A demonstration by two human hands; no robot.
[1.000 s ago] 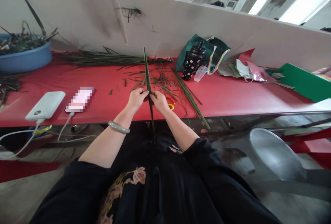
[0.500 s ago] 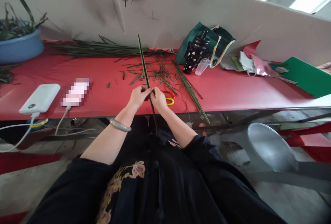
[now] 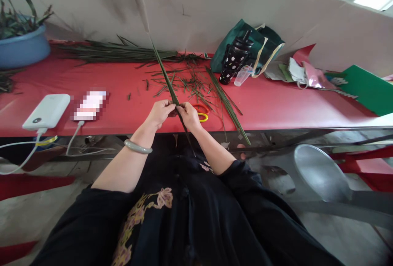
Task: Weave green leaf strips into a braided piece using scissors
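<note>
A long narrow green leaf strip (image 3: 166, 76) runs between my hands, its tip slanting up toward the wall and its lower end hanging over my lap. My left hand (image 3: 161, 113) pinches it from the left, fingers curled. Close beside it, my right hand (image 3: 188, 116) grips the same strip with thumb and fingers pressed together. The fingertips of both hands nearly meet. Just right of my right hand lie scissors with red and yellow handles (image 3: 202, 117), partly hidden by the hand. Cut leaf scraps (image 3: 195, 85) are scattered behind my hands on the red table (image 3: 129, 120).
A pile of long leaves (image 3: 119, 52) lies along the wall, and more strips (image 3: 229, 106) reach over the table's front edge. A black flowered tumbler (image 3: 233, 61), plastic cup (image 3: 243, 76) and green bag (image 3: 225, 44) stand behind. A white power bank (image 3: 47, 111) and phone (image 3: 90, 105) lie left.
The leaf strip has tilted, its upper tip swinging left and its lower end right. Both hands still hold it near the same spot. The camera view has shifted slightly.
</note>
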